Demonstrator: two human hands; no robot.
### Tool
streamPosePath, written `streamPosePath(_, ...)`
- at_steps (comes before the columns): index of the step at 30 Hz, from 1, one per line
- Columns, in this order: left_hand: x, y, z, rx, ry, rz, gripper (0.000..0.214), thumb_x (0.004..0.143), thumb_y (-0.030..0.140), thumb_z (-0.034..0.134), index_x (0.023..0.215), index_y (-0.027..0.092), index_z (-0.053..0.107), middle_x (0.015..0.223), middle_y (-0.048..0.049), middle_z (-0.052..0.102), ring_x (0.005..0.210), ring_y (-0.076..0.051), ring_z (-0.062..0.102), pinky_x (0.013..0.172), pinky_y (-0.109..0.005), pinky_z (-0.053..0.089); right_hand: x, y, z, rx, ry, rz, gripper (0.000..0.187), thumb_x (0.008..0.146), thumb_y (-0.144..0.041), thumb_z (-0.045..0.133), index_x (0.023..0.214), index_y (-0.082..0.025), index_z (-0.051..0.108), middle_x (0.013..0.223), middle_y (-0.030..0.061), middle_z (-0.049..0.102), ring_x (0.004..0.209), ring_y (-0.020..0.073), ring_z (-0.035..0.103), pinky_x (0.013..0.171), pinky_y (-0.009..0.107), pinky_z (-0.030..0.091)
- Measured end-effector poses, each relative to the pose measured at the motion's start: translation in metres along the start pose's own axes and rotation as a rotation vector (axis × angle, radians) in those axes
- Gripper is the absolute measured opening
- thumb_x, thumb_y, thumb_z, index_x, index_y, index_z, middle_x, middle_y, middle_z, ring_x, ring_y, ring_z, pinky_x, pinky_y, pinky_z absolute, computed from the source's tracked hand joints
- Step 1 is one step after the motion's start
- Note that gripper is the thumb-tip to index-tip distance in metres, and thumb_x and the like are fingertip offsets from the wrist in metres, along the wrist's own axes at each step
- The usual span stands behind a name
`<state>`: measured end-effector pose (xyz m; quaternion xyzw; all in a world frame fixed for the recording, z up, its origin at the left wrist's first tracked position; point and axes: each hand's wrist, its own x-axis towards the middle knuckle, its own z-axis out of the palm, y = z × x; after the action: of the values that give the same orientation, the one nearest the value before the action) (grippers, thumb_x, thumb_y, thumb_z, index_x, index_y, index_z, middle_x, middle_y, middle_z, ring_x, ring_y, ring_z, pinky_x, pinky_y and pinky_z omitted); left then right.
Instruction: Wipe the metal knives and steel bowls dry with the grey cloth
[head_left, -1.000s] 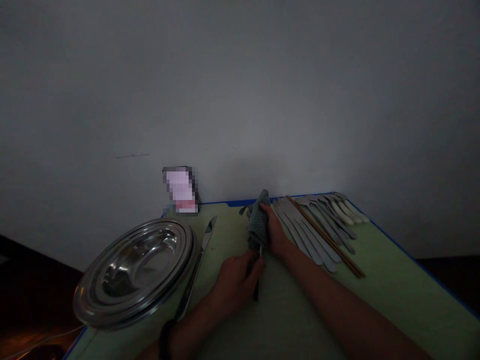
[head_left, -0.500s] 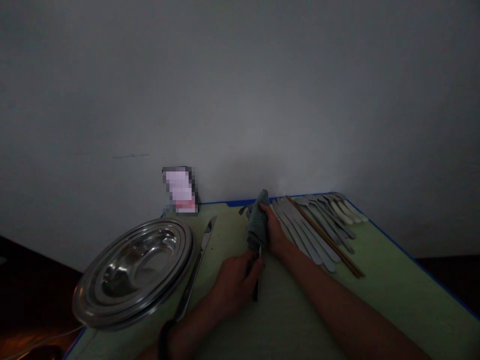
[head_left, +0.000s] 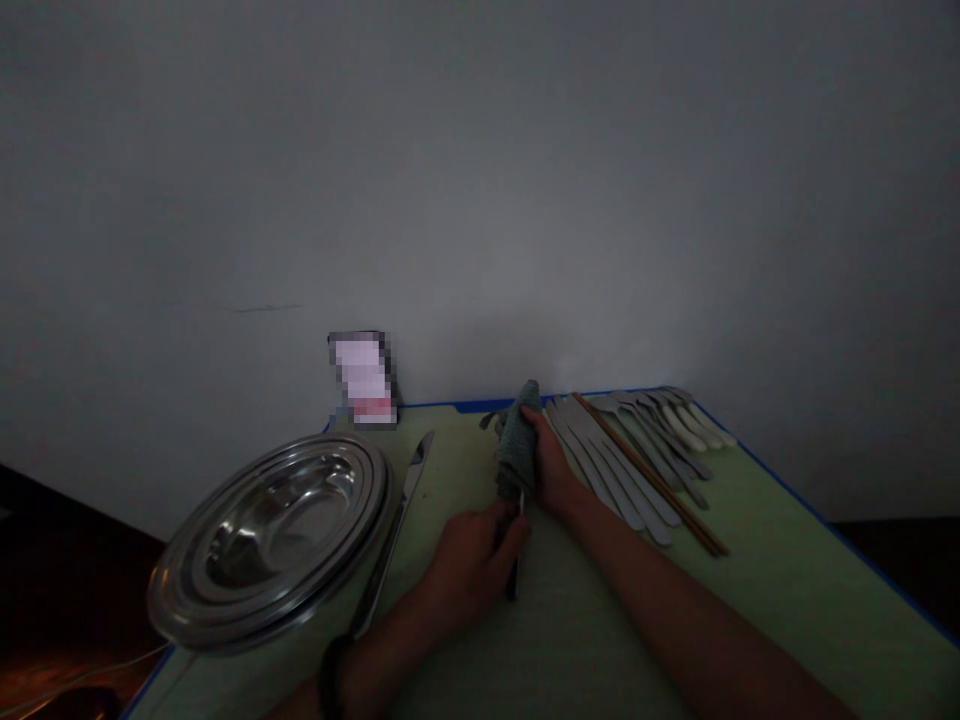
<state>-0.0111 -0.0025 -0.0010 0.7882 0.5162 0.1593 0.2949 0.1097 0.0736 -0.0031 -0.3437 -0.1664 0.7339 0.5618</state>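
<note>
Light: dim; fine detail is hard to read.
Left hand (head_left: 476, 555): closed round the handle of a thin utensil (head_left: 513, 585), knuckles up, low over the bench (head_left: 787, 590). A dark band (head_left: 328, 680) sits on the wrist.
Utensil: lies lengthwise at mid-bench, pointing away from the person. The dark handle end shows below the left hand; the far end is buried in the cloth, so I cannot tell its type.
Right hand (head_left: 553, 470): fingers clamped on a grey cloth (head_left: 514, 440), which is bunched around the utensil's upper part just beyond the left hand.
Plates (head_left: 277, 530): stack of steel plates at the bench's left edge, tilted toward the camera.
Knife (head_left: 397, 520): flat on the bench, just beside the plates' right rim, apart from the left hand.
Cutlery row (head_left: 622, 465): metal pieces laid side by side to the right of the right hand, with chopsticks (head_left: 652, 478) across them.
Bench surface: green mat with a blue edge, against a plain wall.
Blurred object (head_left: 364, 378): stands at the wall, behind the plates.
</note>
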Motion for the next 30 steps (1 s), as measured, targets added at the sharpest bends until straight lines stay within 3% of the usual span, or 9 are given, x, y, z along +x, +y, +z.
streamPosePath(13,-0.0012,0.0029,-0.0014,0.027,-0.001,-0.019,0.032,0.090,0.036,0.033,0.080,0.018,0.057,0.070,-0.0034,0.064,0.063,-0.017,0.059,0.057,-0.026,0.037,0.0030,0.0020,-0.0017,-0.044,-0.015,-0.003,0.027,0.072,-0.044,0.053,0.062,-0.019,0.058,0.049,-0.0021,0.058,0.048,0.0138,0.057,0.047,0.024,0.044)
streamPosePath(21,-0.0015,0.0015,-0.0004,-0.022,0.003,-0.025,0.032,0.089,0.036,0.034,0.080,0.017,0.058,0.064,-0.0028,0.062,0.062,-0.018,0.059,0.059,-0.026,0.038,0.0037,0.0027,-0.0022,-0.093,0.013,-0.032,0.026,0.067,-0.044,0.057,0.061,-0.019,0.058,0.046,-0.0045,0.054,0.053,0.0142,0.058,0.051,0.023,0.044)
streamPosePath(30,-0.0019,0.0017,0.0004,-0.108,-0.005,-0.032,0.030,0.090,0.035,0.029,0.083,0.018,0.054,0.053,0.0014,0.057,0.054,-0.016,0.058,0.058,-0.025,0.040,0.0086,0.0059,-0.0062,-0.158,0.008,-0.113,0.027,0.066,-0.046,0.061,0.064,-0.018,0.060,0.054,-0.0025,0.061,0.054,0.0133,0.058,0.051,0.023,0.043)
